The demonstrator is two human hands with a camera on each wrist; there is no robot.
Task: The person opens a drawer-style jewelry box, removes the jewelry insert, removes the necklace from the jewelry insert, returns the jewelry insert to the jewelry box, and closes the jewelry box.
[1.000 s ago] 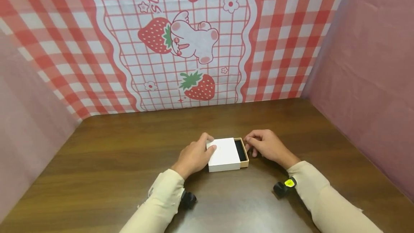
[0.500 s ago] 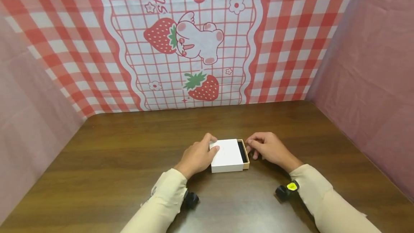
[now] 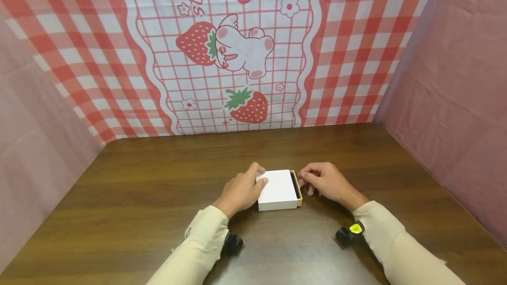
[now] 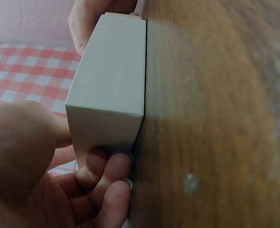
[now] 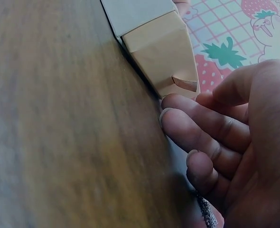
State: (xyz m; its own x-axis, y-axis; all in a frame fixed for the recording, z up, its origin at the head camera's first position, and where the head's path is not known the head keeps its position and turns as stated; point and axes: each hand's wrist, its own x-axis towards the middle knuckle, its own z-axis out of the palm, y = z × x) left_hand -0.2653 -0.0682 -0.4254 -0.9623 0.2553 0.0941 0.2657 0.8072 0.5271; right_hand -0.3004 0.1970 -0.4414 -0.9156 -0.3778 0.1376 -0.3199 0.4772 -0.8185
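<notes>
A flat white box sleeve (image 3: 277, 191) lies on the table with its light tan drawer (image 5: 161, 45) showing slightly at the right end. A thin strip of black interior is visible inside that drawer. My left hand (image 3: 239, 191) grips the sleeve's left end, thumb on top and fingers bent against the end face. At the drawer's outer end, my right hand (image 3: 328, 182) rests its loosely bent fingertips against the tan face. A small brown pull tab (image 5: 185, 84) sticks out of this face, close to the right fingers but apart from them.
The brown wooden table (image 3: 158, 179) spreads around the box. A red-and-white strawberry cloth (image 3: 245, 56) hangs behind it, with pink cloth walls (image 3: 455, 100) at both sides. Black wrist cameras (image 3: 233, 244) are strapped to both forearms.
The drawer has slid leftward into the sleeve, so less of its black inside shows. My right hand has moved left with it, while the left hand keeps its grip on the sleeve.
</notes>
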